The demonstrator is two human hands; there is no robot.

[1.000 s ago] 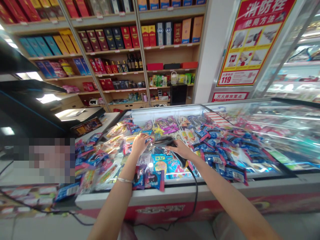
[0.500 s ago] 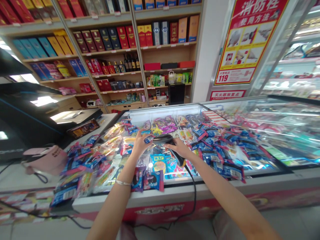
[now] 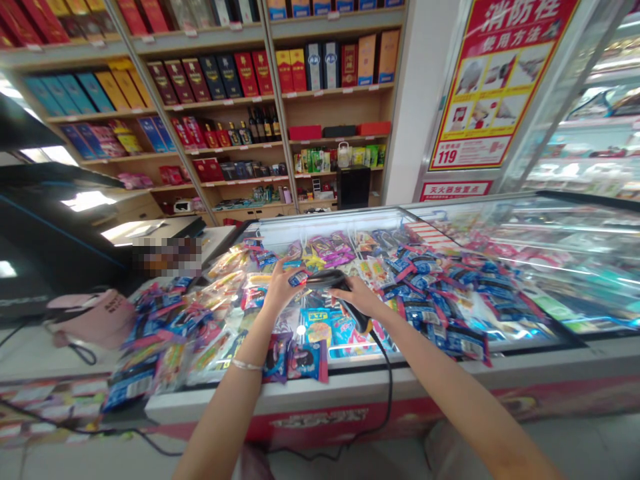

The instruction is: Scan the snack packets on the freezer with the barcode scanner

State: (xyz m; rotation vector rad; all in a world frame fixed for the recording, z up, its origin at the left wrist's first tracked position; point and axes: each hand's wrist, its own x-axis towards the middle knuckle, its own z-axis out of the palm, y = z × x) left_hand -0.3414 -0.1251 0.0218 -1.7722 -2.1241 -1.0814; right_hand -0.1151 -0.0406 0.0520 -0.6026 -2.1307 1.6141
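Black handheld barcode scanner [image 3: 350,310] is clamped in the right hand [image 3: 360,295], its nose just beside the blue snack packet [image 3: 299,278] pinched in the left hand [image 3: 281,287]. The hands are close, not touching — barely shifted since a moment ago, above the heaped freezer chest [image 3: 550,357].

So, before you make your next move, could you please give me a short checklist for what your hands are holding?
1. Right hand on the black corded handheld scanner: ok, wrapped round it.
2. Left hand on the small blue packet: ok, pinched in the fingers.
3. Scanner head facing the packet: ok, close beside it.
4. Black coiled cable free: ok, hanging over the white front rim of the chest freezer, no snag visible.
5. Packet barcode facing the scanner: cannot tell, too small to see.
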